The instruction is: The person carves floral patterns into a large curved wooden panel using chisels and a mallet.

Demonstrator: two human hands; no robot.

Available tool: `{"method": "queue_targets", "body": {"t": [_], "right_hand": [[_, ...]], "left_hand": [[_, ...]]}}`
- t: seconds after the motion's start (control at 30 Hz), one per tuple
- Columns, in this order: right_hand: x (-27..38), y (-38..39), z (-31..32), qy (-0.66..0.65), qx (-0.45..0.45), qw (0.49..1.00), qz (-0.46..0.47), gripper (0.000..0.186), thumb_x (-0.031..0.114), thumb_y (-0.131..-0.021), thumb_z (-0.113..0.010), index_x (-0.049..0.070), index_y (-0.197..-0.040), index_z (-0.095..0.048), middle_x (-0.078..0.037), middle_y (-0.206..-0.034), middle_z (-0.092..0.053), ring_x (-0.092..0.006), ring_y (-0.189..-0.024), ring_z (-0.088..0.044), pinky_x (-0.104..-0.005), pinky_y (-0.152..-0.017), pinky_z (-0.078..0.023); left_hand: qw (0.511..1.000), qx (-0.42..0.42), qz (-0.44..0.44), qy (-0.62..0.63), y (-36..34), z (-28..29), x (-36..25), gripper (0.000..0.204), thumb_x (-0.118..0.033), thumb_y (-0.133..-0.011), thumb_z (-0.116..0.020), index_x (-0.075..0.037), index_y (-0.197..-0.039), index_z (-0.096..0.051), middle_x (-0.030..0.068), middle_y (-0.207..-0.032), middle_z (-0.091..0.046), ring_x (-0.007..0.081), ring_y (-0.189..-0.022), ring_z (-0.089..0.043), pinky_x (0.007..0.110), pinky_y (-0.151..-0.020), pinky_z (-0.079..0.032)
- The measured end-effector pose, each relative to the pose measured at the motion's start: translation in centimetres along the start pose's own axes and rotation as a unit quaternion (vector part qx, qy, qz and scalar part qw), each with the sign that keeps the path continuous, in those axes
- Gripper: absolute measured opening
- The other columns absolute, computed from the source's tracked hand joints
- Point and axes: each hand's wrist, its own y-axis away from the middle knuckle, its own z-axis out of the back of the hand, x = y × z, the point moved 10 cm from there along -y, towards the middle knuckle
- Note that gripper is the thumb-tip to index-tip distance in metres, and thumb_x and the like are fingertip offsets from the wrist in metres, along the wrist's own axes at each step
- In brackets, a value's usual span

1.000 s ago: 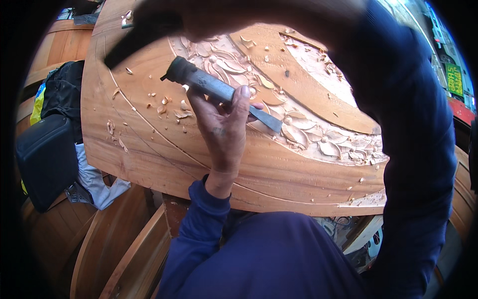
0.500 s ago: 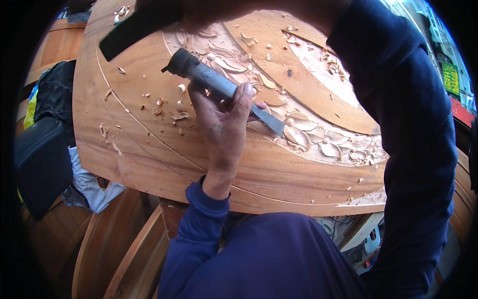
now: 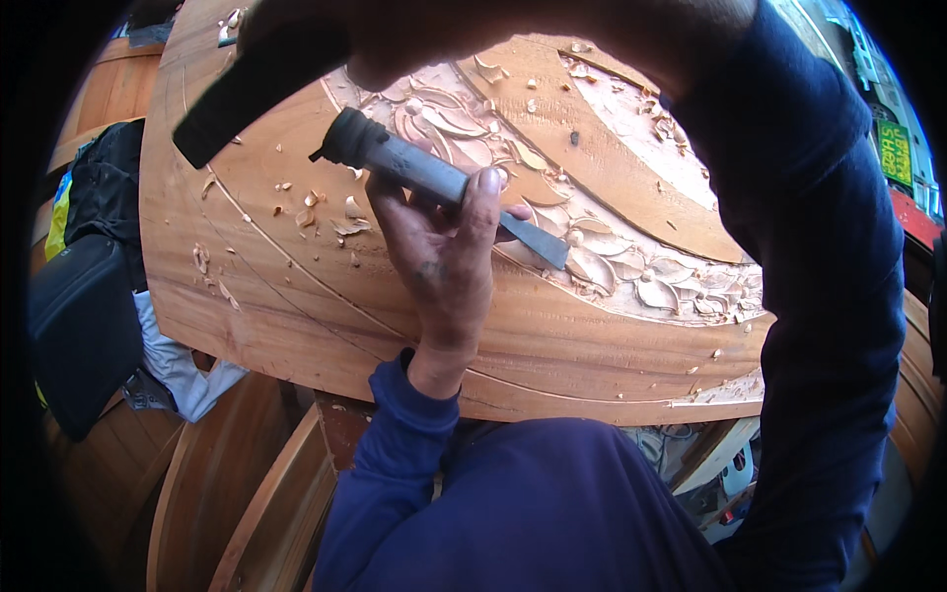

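The left hand (image 3: 442, 252) was wrapped around a grey, cylindrical-handled chisel (image 3: 430, 175), its flat blade (image 3: 541, 244) toward four o'clock over a brown, floral-carved wooden panel (image 3: 326, 271). At eleven o'clock from the chisel, the right hand (image 3: 390, 41) gripped a dark, oblong tool (image 3: 242, 104).

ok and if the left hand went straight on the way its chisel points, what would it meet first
Ahead of the chisel in the left hand, the carved leaf shape just past its blade looks first, though depth is hard to judge.
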Motion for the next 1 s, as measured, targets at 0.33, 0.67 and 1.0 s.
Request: {"method": "queue_targets", "body": {"t": [0.33,0.67,1.0], "right_hand": [[-1.4,4.3,-0.1,-0.147,-0.294,0.937,0.115,0.036,0.001,-0.094,-0.058,0.0,-0.129,-0.066,-0.021,-0.108,-0.074,-0.0321,-0.097,-0.073,-0.0383,-0.083,-0.061],[-1.5,5.7,2.2,0.022,-0.365,0.917,0.16,0.037,-0.004,-0.093,-0.058,-0.001,-0.129,-0.067,-0.021,-0.1,-0.075,-0.03,-0.087,-0.074,-0.0384,-0.077,-0.061],[-2.7,4.3,3.4,-0.162,-0.199,0.966,-0.025,0.037,0.007,-0.09,-0.068,0.002,-0.127,-0.069,-0.018,-0.103,-0.076,-0.03,-0.093,-0.073,-0.0405,-0.083,-0.059]], "left_hand": [[0.998,0.021,0.066,0.009,0.7,0.4,-0.4,0.052,-0.008,-0.104,-0.063,-0.002,-0.146,-0.032,0.0161,-0.101,-0.072,0.023,-0.079,-0.077,0.034,-0.07,-0.071],[0.992,0.07,0.091,0.056,-0.8,-2.2,0.6,0.049,-0.001,-0.104,-0.061,-0.003,-0.142,-0.03,0.0142,-0.106,-0.064,0.022,-0.087,-0.076,0.034,-0.077,-0.07],[0.998,0.068,0.016,-0.006,-1.1,-1.2,0.2,0.048,-0.006,-0.105,-0.062,-0.003,-0.143,-0.035,0.0161,-0.101,-0.071,0.0243,-0.081,-0.077,0.031,-0.067,-0.069]]}}
